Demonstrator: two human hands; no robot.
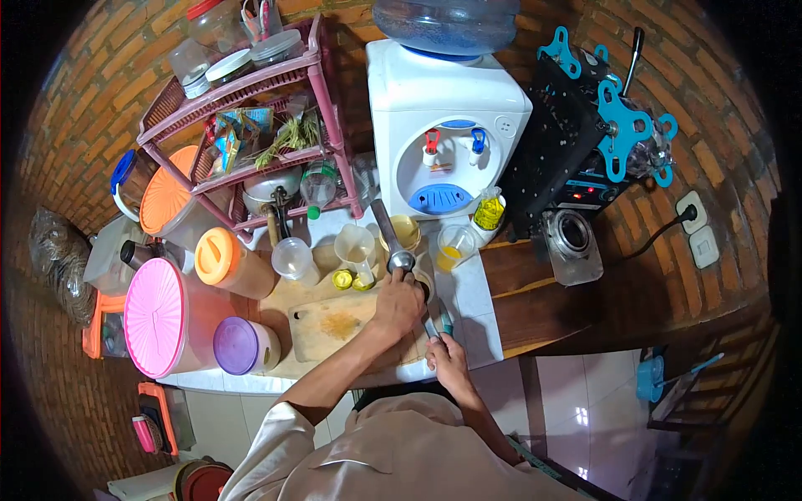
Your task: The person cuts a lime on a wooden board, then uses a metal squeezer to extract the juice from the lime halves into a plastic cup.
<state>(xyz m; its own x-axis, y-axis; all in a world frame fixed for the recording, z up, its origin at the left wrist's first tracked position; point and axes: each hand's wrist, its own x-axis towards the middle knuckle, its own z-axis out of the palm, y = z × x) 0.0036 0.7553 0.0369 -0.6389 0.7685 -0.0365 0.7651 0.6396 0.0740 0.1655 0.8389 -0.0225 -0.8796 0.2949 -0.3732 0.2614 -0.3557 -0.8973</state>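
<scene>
Above the cutting board (334, 324), left hand (399, 302) grips a metal squeezer (399, 257); right hand (447, 355) seemingly closed on a knife (440, 321).

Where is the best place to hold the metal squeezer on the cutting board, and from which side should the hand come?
Probably the long handle of the squeezer, taken near its far end from above. The handle sticks up and away from the cup, and the left hand already covers the low end.

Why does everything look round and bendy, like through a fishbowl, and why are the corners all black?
In the head view, a very wide lens bends straight lines: the brick wall curves and the corners go black. The middle is brightest, where the left hand presses a metal squeezer beside the cutting board. The floor tiles show white glare.
</scene>
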